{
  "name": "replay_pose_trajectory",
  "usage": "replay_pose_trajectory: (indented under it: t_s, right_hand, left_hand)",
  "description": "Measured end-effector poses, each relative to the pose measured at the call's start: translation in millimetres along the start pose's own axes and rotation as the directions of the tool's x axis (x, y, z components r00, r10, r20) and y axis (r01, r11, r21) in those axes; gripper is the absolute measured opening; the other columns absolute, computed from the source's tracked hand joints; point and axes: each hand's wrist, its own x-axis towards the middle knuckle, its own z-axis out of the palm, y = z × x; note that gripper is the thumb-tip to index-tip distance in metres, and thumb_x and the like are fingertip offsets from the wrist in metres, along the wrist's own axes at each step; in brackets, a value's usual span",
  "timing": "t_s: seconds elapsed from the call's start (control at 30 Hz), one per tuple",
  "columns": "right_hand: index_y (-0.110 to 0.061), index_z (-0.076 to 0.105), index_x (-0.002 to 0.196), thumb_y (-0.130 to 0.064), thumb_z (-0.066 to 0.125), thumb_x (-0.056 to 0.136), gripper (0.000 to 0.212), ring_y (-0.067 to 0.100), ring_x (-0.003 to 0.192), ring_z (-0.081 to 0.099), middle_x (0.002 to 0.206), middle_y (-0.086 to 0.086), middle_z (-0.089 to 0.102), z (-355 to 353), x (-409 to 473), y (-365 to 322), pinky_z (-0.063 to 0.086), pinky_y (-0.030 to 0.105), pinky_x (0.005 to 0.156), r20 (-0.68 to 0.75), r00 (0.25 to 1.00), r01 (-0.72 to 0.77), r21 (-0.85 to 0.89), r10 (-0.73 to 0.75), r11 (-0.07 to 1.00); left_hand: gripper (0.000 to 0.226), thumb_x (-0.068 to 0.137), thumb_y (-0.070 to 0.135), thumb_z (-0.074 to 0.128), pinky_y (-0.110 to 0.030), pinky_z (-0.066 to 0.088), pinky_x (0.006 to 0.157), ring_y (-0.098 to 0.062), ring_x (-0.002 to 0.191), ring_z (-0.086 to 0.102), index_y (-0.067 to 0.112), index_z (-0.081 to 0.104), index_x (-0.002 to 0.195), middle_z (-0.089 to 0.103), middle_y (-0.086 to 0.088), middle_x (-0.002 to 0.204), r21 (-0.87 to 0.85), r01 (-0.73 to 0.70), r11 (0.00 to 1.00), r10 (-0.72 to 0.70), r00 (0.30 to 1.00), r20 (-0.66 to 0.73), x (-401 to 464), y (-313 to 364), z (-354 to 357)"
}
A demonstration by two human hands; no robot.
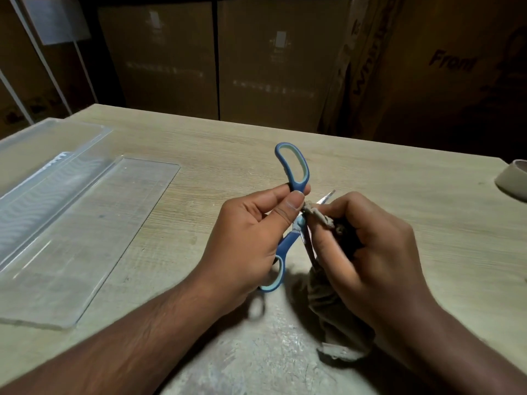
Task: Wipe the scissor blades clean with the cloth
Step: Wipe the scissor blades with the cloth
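A pale wood-grain tabletop [356, 172] fills most of the frame, with a worn, whitish patch along the lower middle. Behind it, across the top of the frame, stand large brown cardboard boxes [216, 58] in dim light; the one at the upper right carries the word "Front".

On the left side of the frame lies a clear plastic tray [42, 178] with a ribbed floor, and just beside it, nearer the centre, a flat clear plastic sheet [94, 238] rests on the table. At the right edge of the frame a light grey rounded object [513, 178] is cut off by the border, so what it is cannot be told.

In the middle of the frame the left hand [251, 243] holds a pair of blue-handled scissors with pale blue loop linings [293, 172]. The thumb and curled fingers pinch the handle just below the upper loop, which stands free above the hand; the lower loop shows under the palm. The scissors are spread open, held above the table.

The right hand [368, 252], just right of centre, is curled around a crumpled grey-brown cloth [319, 297], which is bunched against the blades near the pivot and hangs down from the fist to the table. One silver blade tip [328, 196] pokes out above the cloth; the other blade is mostly hidden by fingers and fabric.
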Motion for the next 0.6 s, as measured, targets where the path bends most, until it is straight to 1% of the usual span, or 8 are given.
replay_pose_trajectory:
  t_s: [0.17, 0.27, 0.33, 0.4, 0.47, 0.53, 0.57, 0.6]
  right_hand:
    - [-0.028, 0.064, 0.091, -0.022, 0.071, 0.099, 0.012, 0.02, 0.054, 0.059, 0.066, -0.003, 0.064, -9.3, 3.6, 11.9, 0.048, 0.043, 0.051, -0.035, 0.985, -0.168, 0.026, 0.169, 0.985]
    - [-0.028, 0.065, 0.091, -0.025, 0.072, 0.101, 0.013, 0.022, 0.052, 0.055, 0.066, 0.004, 0.063, -12.3, 4.6, 3.0, 0.047, 0.041, 0.047, -0.012, 0.973, -0.22, 0.23, 0.229, 0.948]
    - [-0.021, 0.065, 0.09, -0.026, 0.074, 0.096, 0.012, 0.021, 0.054, 0.056, 0.072, 0.013, 0.066, -14.2, 9.4, -6.9, 0.047, 0.032, 0.049, -0.012, 0.952, -0.275, 0.406, 0.307, 0.871]
    - [-0.016, 0.065, 0.084, -0.026, 0.072, 0.085, 0.011, 0.013, 0.058, 0.058, 0.071, 0.009, 0.068, -15.8, 14.4, -14.9, 0.048, 0.021, 0.051, 0.036, 0.916, -0.35, 0.561, 0.4, 0.75]
    - [-0.019, 0.067, 0.08, -0.029, 0.072, 0.08, 0.012, 0.014, 0.062, 0.064, 0.071, 0.005, 0.068, -20.3, 18.6, -16.8, 0.055, 0.023, 0.056, 0.135, 0.871, -0.426, 0.686, 0.472, 0.589]
    - [-0.019, 0.065, 0.084, -0.028, 0.07, 0.083, 0.01, 0.021, 0.063, 0.07, 0.074, 0.005, 0.067, -24.1, 22.5, -10.0, 0.061, 0.033, 0.056, 0.197, 0.831, -0.462, 0.766, 0.52, 0.448]
    - [-0.02, 0.065, 0.086, -0.027, 0.069, 0.085, 0.009, 0.021, 0.06, 0.071, 0.075, 0.004, 0.067, -25.8, 23.9, -5.6, 0.06, 0.034, 0.054, 0.182, 0.82, -0.454, 0.783, 0.543, 0.424]
    - [-0.023, 0.066, 0.087, -0.028, 0.071, 0.086, 0.007, 0.017, 0.059, 0.069, 0.076, 0.002, 0.068, -27.2, 24.2, -0.8, 0.058, 0.031, 0.053, 0.111, 0.822, -0.43, 0.764, 0.559, 0.481]
  left_hand:
    - [0.022, 0.099, 0.022, 0.068, -0.014, 0.055, 0.093, 0.002, 0.107, 0.076, 0.026, 0.08, 0.117, 0.083, 0.016, 0.108, 0.107, 0.0, 0.994, -0.004, 0.999, 0.041, -3.2, -3.1, -2.9]
    - [0.02, 0.099, 0.022, 0.068, -0.013, 0.056, 0.084, 0.0, 0.098, 0.078, 0.025, 0.081, 0.114, 0.084, 0.013, 0.102, 0.093, -0.022, 0.995, 0.022, 1.0, -0.002, -1.6, 0.8, -3.0]
    - [0.018, 0.1, 0.022, 0.067, -0.015, 0.058, 0.084, -0.004, 0.098, 0.079, 0.024, 0.081, 0.112, 0.085, 0.009, 0.102, 0.06, -0.037, 0.997, 0.04, 0.998, -0.046, 2.2, 2.8, -4.2]
    - [0.019, 0.101, 0.022, 0.066, -0.017, 0.059, 0.085, -0.006, 0.098, 0.079, 0.024, 0.08, 0.114, 0.085, 0.008, 0.103, 0.067, -0.054, 0.996, 0.06, 0.995, -0.084, 5.0, 3.3, -5.1]
    - [0.02, 0.102, 0.024, 0.065, -0.018, 0.059, 0.083, -0.006, 0.094, 0.079, 0.022, 0.08, 0.116, 0.085, 0.007, 0.102, 0.086, -0.06, 0.994, 0.069, 0.992, -0.105, 6.2, 4.5, -4.0]
    - [0.021, 0.102, 0.026, 0.065, -0.018, 0.058, 0.079, -0.006, 0.087, 0.078, 0.021, 0.08, 0.116, 0.084, 0.006, 0.101, 0.099, -0.07, 0.993, 0.081, 0.99, -0.118, 6.6, 4.4, -3.1]
    - [0.02, 0.103, 0.028, 0.065, -0.021, 0.057, 0.077, -0.014, 0.081, 0.078, 0.022, 0.08, 0.115, 0.084, 0.002, 0.098, 0.102, -0.073, 0.992, 0.085, 0.989, -0.123, 6.8, 3.7, -2.7]
    - [0.019, 0.103, 0.031, 0.065, -0.029, 0.056, 0.076, -0.032, 0.076, 0.076, 0.025, 0.081, 0.112, 0.083, -0.005, 0.094, 0.107, -0.075, 0.991, 0.089, 0.988, -0.124, 7.0, 2.6, -2.2]
